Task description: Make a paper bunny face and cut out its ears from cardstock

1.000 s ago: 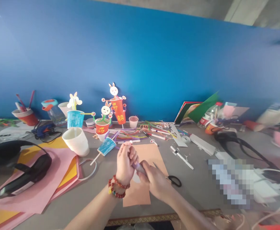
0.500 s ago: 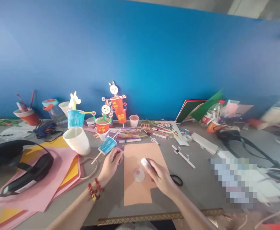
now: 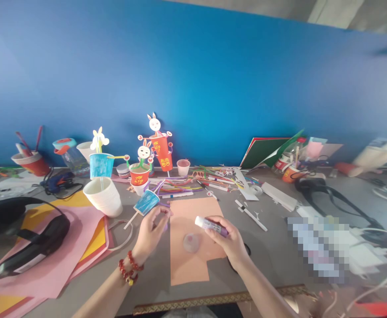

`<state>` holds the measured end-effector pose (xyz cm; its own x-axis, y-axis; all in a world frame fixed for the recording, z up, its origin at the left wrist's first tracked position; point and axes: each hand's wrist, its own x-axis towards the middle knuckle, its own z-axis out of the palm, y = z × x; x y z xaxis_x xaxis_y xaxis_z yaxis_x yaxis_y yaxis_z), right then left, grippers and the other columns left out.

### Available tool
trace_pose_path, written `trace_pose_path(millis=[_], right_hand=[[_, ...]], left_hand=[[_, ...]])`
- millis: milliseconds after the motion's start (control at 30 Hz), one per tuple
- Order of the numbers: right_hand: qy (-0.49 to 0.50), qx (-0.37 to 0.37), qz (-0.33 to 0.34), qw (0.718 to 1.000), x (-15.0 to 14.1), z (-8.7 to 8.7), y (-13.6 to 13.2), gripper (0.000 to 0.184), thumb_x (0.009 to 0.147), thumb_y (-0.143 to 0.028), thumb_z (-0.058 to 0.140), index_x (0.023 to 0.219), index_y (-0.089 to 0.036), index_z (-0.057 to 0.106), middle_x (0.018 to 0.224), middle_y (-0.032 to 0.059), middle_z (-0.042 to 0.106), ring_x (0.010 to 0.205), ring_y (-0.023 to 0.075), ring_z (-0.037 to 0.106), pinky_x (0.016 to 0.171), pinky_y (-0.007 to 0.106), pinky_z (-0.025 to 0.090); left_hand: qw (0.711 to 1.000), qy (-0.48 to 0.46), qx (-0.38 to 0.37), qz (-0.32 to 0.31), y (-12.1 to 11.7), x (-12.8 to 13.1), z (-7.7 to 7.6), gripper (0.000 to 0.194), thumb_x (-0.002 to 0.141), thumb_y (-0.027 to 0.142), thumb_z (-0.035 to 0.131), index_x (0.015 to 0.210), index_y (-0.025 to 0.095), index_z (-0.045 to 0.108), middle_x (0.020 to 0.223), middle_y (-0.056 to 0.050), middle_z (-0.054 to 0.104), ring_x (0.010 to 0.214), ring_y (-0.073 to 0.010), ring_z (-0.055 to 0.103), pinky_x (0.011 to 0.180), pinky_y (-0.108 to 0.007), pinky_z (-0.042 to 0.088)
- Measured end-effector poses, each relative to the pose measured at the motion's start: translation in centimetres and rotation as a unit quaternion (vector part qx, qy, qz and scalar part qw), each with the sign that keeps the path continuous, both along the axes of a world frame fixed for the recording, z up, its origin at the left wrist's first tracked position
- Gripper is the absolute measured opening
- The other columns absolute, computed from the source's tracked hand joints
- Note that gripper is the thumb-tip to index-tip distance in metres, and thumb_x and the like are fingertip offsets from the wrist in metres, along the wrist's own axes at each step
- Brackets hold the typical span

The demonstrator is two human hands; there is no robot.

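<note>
My right hand (image 3: 228,238) grips a glue stick (image 3: 211,225) with a white end and a purple base, holding it above an orange paper sheet (image 3: 190,269). On that sheet lies a pale translucent disc (image 3: 191,243) with a pinkish spot. My left hand (image 3: 152,232) is closed in a pinch left of the sheet, with bits of a purple strip showing at its fingers. Just beyond it, a small blue-painted paper cup (image 3: 146,203) on a stick lies tilted. Black scissor handles (image 3: 247,249) show partly behind my right wrist.
Paper-cup rabbit figures (image 3: 160,148) and a white cup stack (image 3: 103,198) stand behind. Headphones (image 3: 44,238) lie on coloured paper (image 3: 77,229) at left. Markers (image 3: 251,215), colourful strips (image 3: 176,187) and a white box (image 3: 279,196) lie beyond; cables spread at right.
My right hand has turned the glue stick sideways, so its label and purple base now show. The left hand's fingers have shifted slightly. The whole view has moved a little.
</note>
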<state>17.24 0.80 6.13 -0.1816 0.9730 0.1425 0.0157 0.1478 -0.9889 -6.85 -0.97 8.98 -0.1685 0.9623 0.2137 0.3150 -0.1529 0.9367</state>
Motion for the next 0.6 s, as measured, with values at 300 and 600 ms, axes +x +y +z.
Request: trace_pose_path(millis=[300, 600], right_hand=[[-0.035, 0.16, -0.042, 0.986, 0.1, 4.2, -2.0, 0.014, 0.083, -0.03, 0.07, 0.091, -0.022, 0.063, 0.075, -0.0006, 0.064, 0.061, 0.0138, 0.06, 0.054, 0.021, 0.046], [-0.087, 0.276, -0.044, 0.956, -1.1, 5.1, -3.0, 0.017, 0.082, -0.015, 0.066, 0.095, -0.024, 0.061, 0.077, -0.003, 0.061, 0.062, 0.0125, 0.058, 0.059, 0.022, 0.046]], left_hand=[[0.991, 0.103, 0.09, 0.007, -2.3, 3.9, 2.8, 0.015, 0.092, 0.027, 0.057, 0.08, 0.02, 0.063, 0.078, 0.0, 0.067, 0.071, -0.0168, 0.06, 0.062, -0.026, 0.042], [0.971, 0.145, 0.191, 0.002, -2.2, 5.5, 3.0, 0.013, 0.09, 0.013, 0.056, 0.08, 0.021, 0.059, 0.079, 0.001, 0.065, 0.076, -0.0166, 0.062, 0.071, -0.026, 0.047]])
